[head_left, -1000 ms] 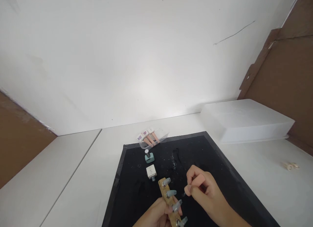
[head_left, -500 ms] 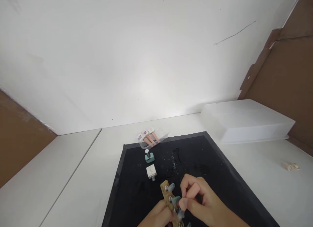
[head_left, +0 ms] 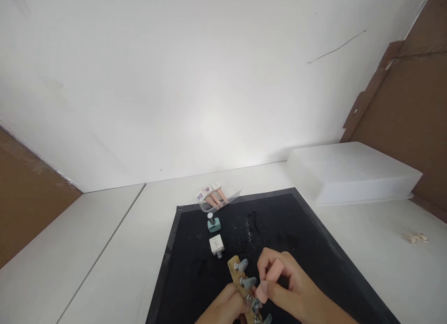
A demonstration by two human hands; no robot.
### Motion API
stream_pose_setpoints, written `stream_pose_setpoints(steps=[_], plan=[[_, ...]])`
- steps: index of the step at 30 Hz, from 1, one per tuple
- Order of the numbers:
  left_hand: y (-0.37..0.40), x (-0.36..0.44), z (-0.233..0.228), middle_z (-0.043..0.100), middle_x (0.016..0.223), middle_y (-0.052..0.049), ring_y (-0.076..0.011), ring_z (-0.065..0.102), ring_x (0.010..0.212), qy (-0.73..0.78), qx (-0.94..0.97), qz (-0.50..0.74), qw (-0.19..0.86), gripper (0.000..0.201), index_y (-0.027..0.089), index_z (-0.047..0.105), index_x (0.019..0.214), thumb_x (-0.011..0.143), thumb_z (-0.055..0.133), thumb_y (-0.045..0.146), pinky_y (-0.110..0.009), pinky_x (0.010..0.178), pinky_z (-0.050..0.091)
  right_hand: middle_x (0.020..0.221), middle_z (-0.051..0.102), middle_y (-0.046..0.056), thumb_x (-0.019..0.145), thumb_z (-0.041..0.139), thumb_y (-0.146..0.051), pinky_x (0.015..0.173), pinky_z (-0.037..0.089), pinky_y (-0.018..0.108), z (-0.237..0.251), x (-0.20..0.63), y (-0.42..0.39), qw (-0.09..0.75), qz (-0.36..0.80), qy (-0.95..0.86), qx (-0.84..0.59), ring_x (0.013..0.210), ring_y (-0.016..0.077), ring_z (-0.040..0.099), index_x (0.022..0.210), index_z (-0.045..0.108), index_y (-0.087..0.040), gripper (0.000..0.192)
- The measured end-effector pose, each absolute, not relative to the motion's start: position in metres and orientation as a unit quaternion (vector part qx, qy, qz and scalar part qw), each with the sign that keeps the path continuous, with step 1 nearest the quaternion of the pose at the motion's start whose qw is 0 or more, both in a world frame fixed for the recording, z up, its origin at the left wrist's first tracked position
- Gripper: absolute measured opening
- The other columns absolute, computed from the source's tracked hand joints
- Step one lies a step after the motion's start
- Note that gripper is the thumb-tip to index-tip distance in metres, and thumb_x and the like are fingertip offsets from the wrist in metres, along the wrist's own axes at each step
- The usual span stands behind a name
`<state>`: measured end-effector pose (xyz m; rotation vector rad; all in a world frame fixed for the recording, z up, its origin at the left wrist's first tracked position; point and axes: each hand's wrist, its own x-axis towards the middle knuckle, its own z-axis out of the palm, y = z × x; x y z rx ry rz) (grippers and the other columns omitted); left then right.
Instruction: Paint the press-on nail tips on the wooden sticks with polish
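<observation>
My left hand point(head_left: 225, 306) grips a wooden strip point(head_left: 233, 264) near the bottom of the view. Along the strip, several grey-green, nail-shaped pieces point(head_left: 249, 282) stick out on small metal mounts. My right hand point(head_left: 296, 291) pinches a pink cap point(head_left: 275, 271), like those on the bottles in the tray. Its lower end is close to one of the lower pieces; whether it touches is unclear, and any brush is hidden. Beyond the strip lies a white square bottle point(head_left: 216, 244) with its grey neck bare. Behind that is a teal bottle point(head_left: 214, 225) with a dark, pale-topped stem.
At the back edge of the black mat point(head_left: 272, 210), a clear tray point(head_left: 232, 192) holds several white bottles with pink caps point(head_left: 212, 196). A translucent white box point(head_left: 359, 170) stands at the back right. Small cream rings point(head_left: 415, 238) lie on the white table at the right.
The wooden strip has shifted slightly left and up in my left hand. The pink cap has tilted a little and its lower end now sits lower, by a lower piece.
</observation>
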<state>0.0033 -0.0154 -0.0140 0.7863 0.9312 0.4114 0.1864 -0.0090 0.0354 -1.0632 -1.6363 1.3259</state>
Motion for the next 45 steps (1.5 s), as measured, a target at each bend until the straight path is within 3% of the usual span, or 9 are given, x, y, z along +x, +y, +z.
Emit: stream_pose_setpoints(steps=[7, 11, 14, 19, 24, 31, 35, 45], plan=[[-0.018, 0.002, -0.037, 0.059, 0.085, -0.002, -0.0164, 0.055, 0.071, 0.435, 0.355, 0.24, 0.792, 0.029, 0.016, 0.061, 0.091, 0.068, 0.065, 0.033, -0.031, 0.071, 0.041, 0.047, 0.042, -0.007, 0.064, 0.049, -0.009, 0.044, 0.034, 0.021, 0.025, 0.182, -0.005, 0.409, 0.517, -0.617, -0.43, 0.046, 0.011, 0.043, 0.053, 0.041, -0.021, 0.019], [-0.017, 0.0, -0.048, 0.06, 0.078, 0.0, -0.0165, 0.056, 0.07, 0.42, 0.348, 0.231, 0.806, 0.026, 0.016, 0.06, 0.087, 0.067, 0.065, 0.032, -0.03, 0.069, 0.039, 0.047, 0.033, -0.009, 0.065, 0.045, -0.009, 0.044, 0.027, 0.021, 0.015, 0.181, -0.004, 0.395, 0.528, -0.594, -0.461, 0.043, 0.0092, 0.034, 0.06, 0.04, -0.021, 0.015], [-0.017, -0.001, -0.05, 0.06, 0.074, 0.001, -0.016, 0.056, 0.069, 0.426, 0.353, 0.228, 0.801, 0.028, 0.016, 0.059, 0.087, 0.067, 0.065, 0.034, -0.03, 0.07, 0.039, 0.048, 0.035, -0.009, 0.065, 0.045, -0.009, 0.044, 0.026, 0.022, 0.015, 0.182, -0.003, 0.415, 0.537, -0.579, -0.451, 0.044, 0.0093, 0.036, 0.058, 0.037, -0.022, 0.016], [-0.019, 0.004, -0.034, 0.063, 0.078, -0.001, -0.0167, 0.057, 0.07, 0.481, 0.349, 0.235, 0.769, 0.037, 0.015, 0.057, 0.09, 0.064, 0.068, 0.038, -0.03, 0.069, 0.04, 0.054, 0.051, -0.004, 0.069, 0.05, -0.013, 0.048, 0.036, 0.022, 0.024, 0.184, -0.003, 0.446, 0.565, -0.574, -0.39, 0.049, 0.011, 0.046, 0.054, 0.04, -0.021, 0.02], [-0.02, 0.006, -0.016, 0.06, 0.072, 0.0, -0.0155, 0.055, 0.069, 0.491, 0.366, 0.217, 0.761, 0.031, 0.013, 0.059, 0.087, 0.067, 0.067, 0.035, -0.029, 0.07, 0.04, 0.056, 0.057, -0.003, 0.07, 0.05, -0.011, 0.049, 0.038, 0.022, 0.031, 0.183, -0.005, 0.414, 0.576, -0.586, -0.392, 0.051, 0.0116, 0.05, 0.055, 0.044, -0.021, 0.019], [-0.022, 0.0, -0.032, 0.064, 0.085, -0.001, -0.0164, 0.058, 0.073, 0.458, 0.361, 0.231, 0.779, 0.036, 0.015, 0.059, 0.096, 0.067, 0.068, 0.034, -0.029, 0.071, 0.041, 0.047, 0.047, -0.006, 0.064, 0.045, -0.01, 0.047, 0.032, 0.022, 0.022, 0.181, -0.003, 0.393, 0.54, -0.592, -0.452, 0.046, 0.0107, 0.041, 0.055, 0.039, -0.021, 0.015], [-0.021, 0.0, -0.035, 0.062, 0.082, 0.001, -0.0152, 0.057, 0.072, 0.449, 0.375, 0.231, 0.777, 0.027, 0.016, 0.059, 0.09, 0.07, 0.065, 0.032, -0.028, 0.07, 0.041, 0.047, 0.044, -0.007, 0.066, 0.041, -0.009, 0.045, 0.028, 0.022, 0.015, 0.182, -0.001, 0.385, 0.544, -0.584, -0.463, 0.043, 0.0094, 0.035, 0.061, 0.04, -0.021, 0.013], [-0.019, -0.001, -0.041, 0.062, 0.082, 0.002, -0.0128, 0.055, 0.069, 0.421, 0.358, 0.23, 0.801, 0.027, 0.016, 0.06, 0.088, 0.069, 0.067, 0.034, -0.027, 0.069, 0.041, 0.048, 0.038, -0.009, 0.065, 0.042, -0.009, 0.045, 0.024, 0.023, 0.013, 0.184, -0.001, 0.414, 0.541, -0.56, -0.472, 0.045, 0.0097, 0.035, 0.061, 0.038, -0.021, 0.014]])
